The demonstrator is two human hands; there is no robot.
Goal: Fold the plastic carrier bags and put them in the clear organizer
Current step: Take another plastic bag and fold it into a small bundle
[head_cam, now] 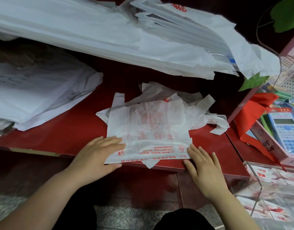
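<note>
Down at the bottom centre of the frame, I'm looking at a white carrier bag (148, 130) with red print, lying flat on the red surface (68, 130) with its near end folded up into a strip. The left hand (99, 153) lies on the strip's left end, released, fingers straight, thumb along the near edge. The right hand (202, 165) is flat too, fingers spread, fingertips touching the strip's right corner. So neither hand is really grasping anything, both just press.

Just behind that bag sits a crumpled pile of loose bags (201, 110). Lower right is the clear organizer (259, 188), with red-printed folded bags showing through its walls. Bigger stacks of white bags fill the upper part (93, 30) and the left side (35, 90). A blue calculator (287, 131) sits at the right edge.
</note>
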